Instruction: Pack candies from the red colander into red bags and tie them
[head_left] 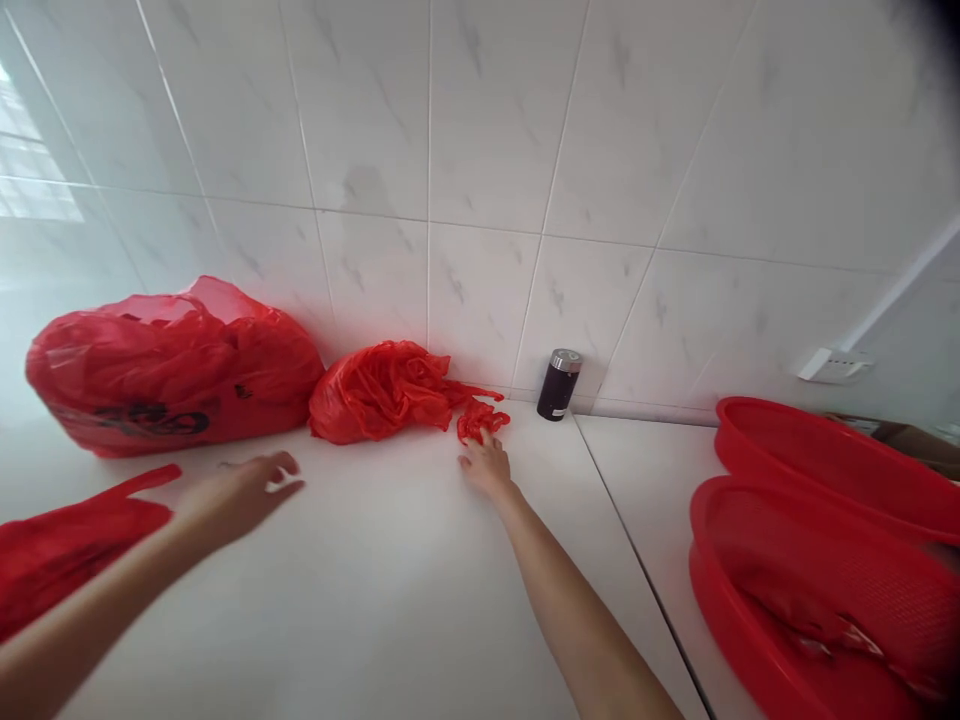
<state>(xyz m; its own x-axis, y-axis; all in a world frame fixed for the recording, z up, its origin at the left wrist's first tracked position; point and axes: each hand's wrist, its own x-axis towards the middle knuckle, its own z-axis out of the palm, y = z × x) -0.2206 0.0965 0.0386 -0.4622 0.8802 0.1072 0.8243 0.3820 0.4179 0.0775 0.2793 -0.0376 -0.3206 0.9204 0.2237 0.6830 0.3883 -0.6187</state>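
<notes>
Right hand [486, 466]: fingers [488, 438] slightly bent, their tips against the small bag; whether they pinch it or only touch it, I cannot tell.
Left hand [259, 488]: blurred, well to the left of the bottle; thumb and fingers curled but parted, a gap showing between them, with hold of nothing that can be seen.
Small bag [482, 419]: one, red and crumpled, just left of the bottle, partly covered by the right fingertips; whether it is joined to the middle bag is hard to make out.
Middle bag [379, 395]: one, red and bunched, further left of the bottle, a thin twisted end pointing towards it; contents hidden.
Large bag [176, 375]: one, red and bulging, far left of the bottle, touching the middle bag; its dark print is too creased to read.
Flat bag [82, 545]: one, red, far left and nearer the person than the bottle; cut off by the picture edge and partly behind the left forearm.
Bottle [559, 385]: one, dark with a silvery lid, upright by the wall [487, 130]; its label is too small to read.
Baskets [705, 505]: two, red, right of the bottle, both cut off; the nearer one's contents are unclear.
Counter [360, 600]: white, under the bottle, a dark seam beside it.
</notes>
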